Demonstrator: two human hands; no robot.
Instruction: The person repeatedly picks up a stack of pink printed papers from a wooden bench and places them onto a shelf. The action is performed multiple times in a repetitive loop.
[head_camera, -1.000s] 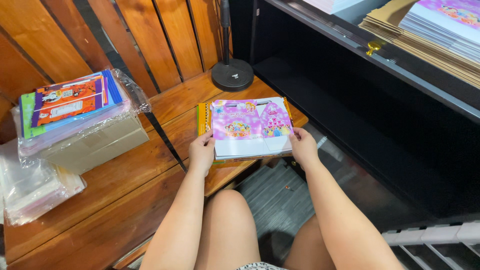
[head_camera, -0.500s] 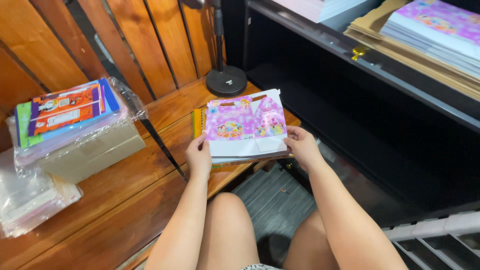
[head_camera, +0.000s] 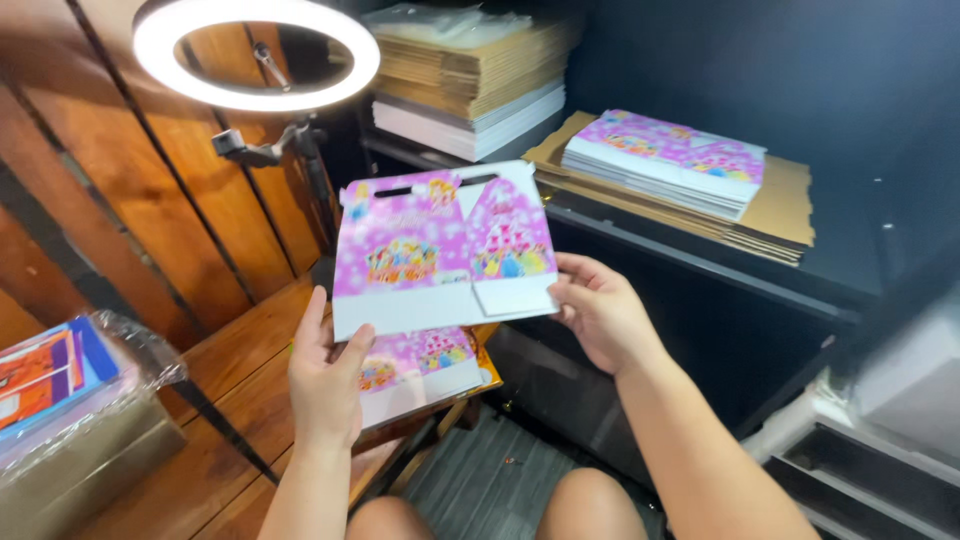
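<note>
Pink flat carton (head_camera: 440, 250) now lifted off table (head_camera: 240, 350) stack (head_camera: 420, 370); left hand (head_camera: 325, 375) grips 7 o'clock corner, right hand (head_camera: 600, 315) 4 o'clock edge.

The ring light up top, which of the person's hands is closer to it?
Left. The left hand grips the flat pink carton's lower left corner, below the ring light. The right hand holds the carton's right edge, farther off to the right.
</note>
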